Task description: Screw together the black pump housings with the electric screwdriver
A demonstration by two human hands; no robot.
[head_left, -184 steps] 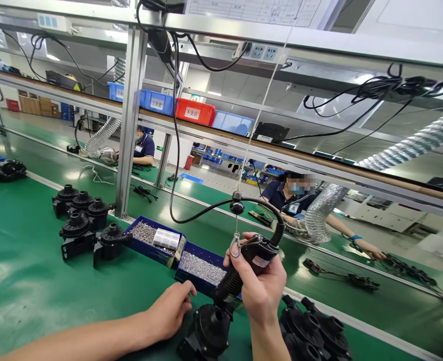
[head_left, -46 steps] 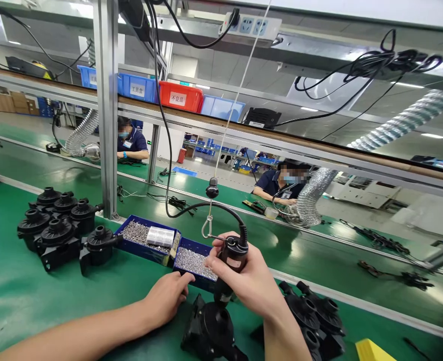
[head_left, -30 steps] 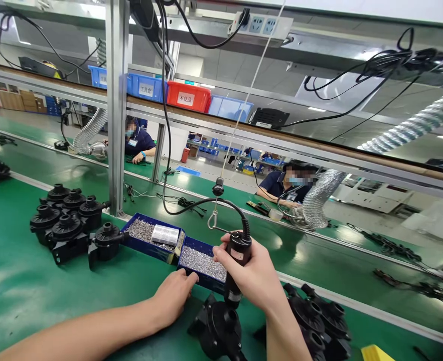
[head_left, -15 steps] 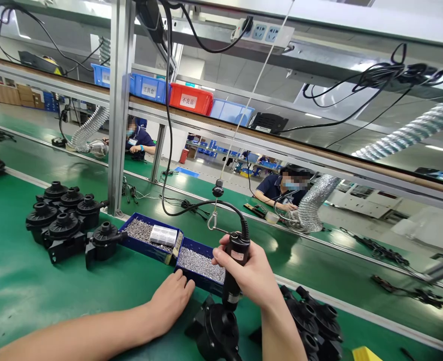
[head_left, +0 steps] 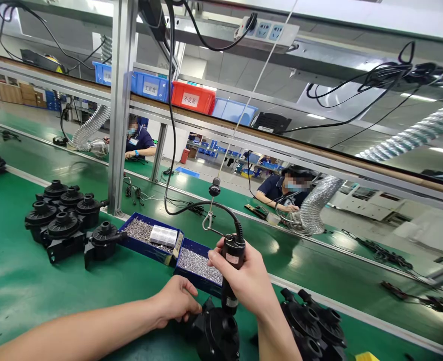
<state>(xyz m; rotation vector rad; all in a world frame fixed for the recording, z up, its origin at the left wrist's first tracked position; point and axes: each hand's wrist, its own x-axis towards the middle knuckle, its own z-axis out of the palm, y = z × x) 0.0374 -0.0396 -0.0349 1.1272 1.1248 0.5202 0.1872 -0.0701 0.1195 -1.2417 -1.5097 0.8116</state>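
My right hand is wrapped round a black electric screwdriver that hangs from a cord and stands nearly upright, its tip down on a black pump housing on the green mat. My left hand rests at the housing's left edge with fingers curled in a pinch against it; what they pinch is too small to see. Just behind my hands lies a blue tray of small screws.
A second blue screw tray with a clear packet sits by an aluminium post. Several black pump housings stand at the left, more at my right. Two people work at the far bench. Cables hang overhead.
My left hand drew back from the screw tray to the housing's left edge and closed its fingers. The screwdriver stays upright over the housing and has shifted slightly left.
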